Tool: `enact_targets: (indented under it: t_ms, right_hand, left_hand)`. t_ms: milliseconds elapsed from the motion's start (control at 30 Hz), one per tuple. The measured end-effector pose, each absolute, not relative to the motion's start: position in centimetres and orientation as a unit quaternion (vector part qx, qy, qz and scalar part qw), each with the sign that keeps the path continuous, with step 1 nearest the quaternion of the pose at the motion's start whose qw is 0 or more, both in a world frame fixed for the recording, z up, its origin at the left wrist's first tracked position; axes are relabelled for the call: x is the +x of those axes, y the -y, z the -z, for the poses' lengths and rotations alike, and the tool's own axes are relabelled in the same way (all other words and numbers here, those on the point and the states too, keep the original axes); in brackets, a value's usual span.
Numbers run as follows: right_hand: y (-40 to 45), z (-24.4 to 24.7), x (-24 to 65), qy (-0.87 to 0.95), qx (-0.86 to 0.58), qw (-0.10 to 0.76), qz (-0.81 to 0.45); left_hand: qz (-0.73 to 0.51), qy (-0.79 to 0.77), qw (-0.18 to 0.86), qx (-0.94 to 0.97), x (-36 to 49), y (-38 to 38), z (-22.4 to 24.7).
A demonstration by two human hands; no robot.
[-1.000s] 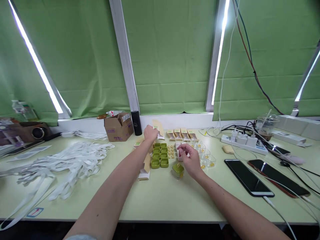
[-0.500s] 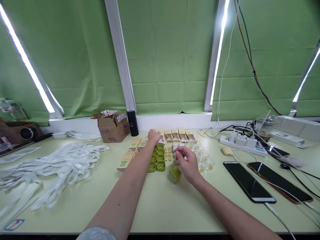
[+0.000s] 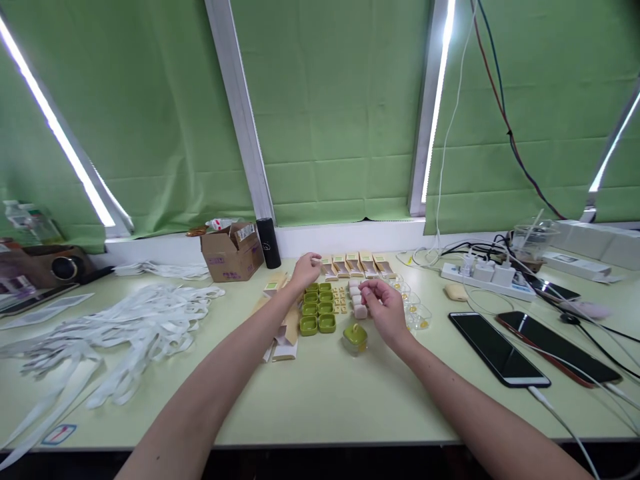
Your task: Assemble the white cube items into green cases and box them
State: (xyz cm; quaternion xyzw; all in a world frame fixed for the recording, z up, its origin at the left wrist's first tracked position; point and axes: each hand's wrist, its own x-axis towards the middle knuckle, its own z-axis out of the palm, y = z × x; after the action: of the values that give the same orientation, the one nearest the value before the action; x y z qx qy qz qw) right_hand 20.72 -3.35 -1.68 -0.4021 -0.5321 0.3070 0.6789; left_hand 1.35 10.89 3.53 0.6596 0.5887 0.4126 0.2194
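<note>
Near the back of the table, my left hand (image 3: 306, 269) is bent with its fingers close together beside a row of small kraft boxes (image 3: 354, 265); what it holds, if anything, is hidden. My right hand (image 3: 384, 308) is pinched above pale pink blocks (image 3: 360, 311); its fingertips hide any held thing. Green square cups (image 3: 309, 325) stand in two columns between my hands, next to small beige pieces (image 3: 341, 300). A green-topped clear cup (image 3: 355, 335) stands alone in front. Clear cups with yellow bits (image 3: 419, 316) lie right of my right hand. Opened kraft boxes (image 3: 286, 343) lie below my left forearm.
White straps (image 3: 145, 320) spread over the left of the table. A cardboard box (image 3: 231, 253) and black cylinder (image 3: 269, 244) stand behind. Two phones (image 3: 500, 348) (image 3: 560, 347) with cables and a power strip (image 3: 487, 283) lie to the right.
The view has shifted slightly. My left hand has moved a little, its fingers now pointing right beside the back boxes. More opened boxes show below my left forearm; my right hand remains near the pink blocks.
</note>
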Motion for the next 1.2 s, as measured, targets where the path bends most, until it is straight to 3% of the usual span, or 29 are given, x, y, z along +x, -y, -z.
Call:
enact_targets:
  t_ms: [133, 200, 567, 767, 933, 1067, 1200]
  right_hand:
    - [2.6, 1.7, 21.3, 0.504, -0.395, 0.705, -0.304]
    - [2.3, 1.9, 21.4, 0.491, -0.388, 0.719, -0.301]
    - [0.8, 2.8, 22.0, 0.462, -0.399, 0.736, -0.291]
    - [1.0, 2.7, 21.8, 0.465, -0.391, 0.730, -0.313]
    - [1.5, 2.5, 21.5, 0.465, -0.361, 0.673, -0.447]
    - [2.1, 2.5, 20.9, 0.454, -0.300, 0.579, -0.607]
    - [2.6, 2.5, 20.5, 0.447, -0.268, 0.541, -0.660]
  left_hand:
    - [-0.275, -0.415, 0.304, 0.813, 0.2, -4.8, -3.6]
    - [-0.221, -0.356, 0.296, 0.859, -0.2, -1.9, -3.5]
    - [-0.110, -0.312, 0.252, 0.910, 1.9, 1.2, -1.2]
    - [-0.222, -0.246, 0.400, 0.855, 1.7, 0.0, -3.2]
    - [-0.352, -0.197, 0.536, 0.741, 1.6, -0.6, -3.0]
    - [-0.394, -0.182, 0.562, 0.704, 1.3, -0.7, -1.3]
    - [-0.403, -0.187, 0.560, 0.700, 1.0, -0.4, -0.5]
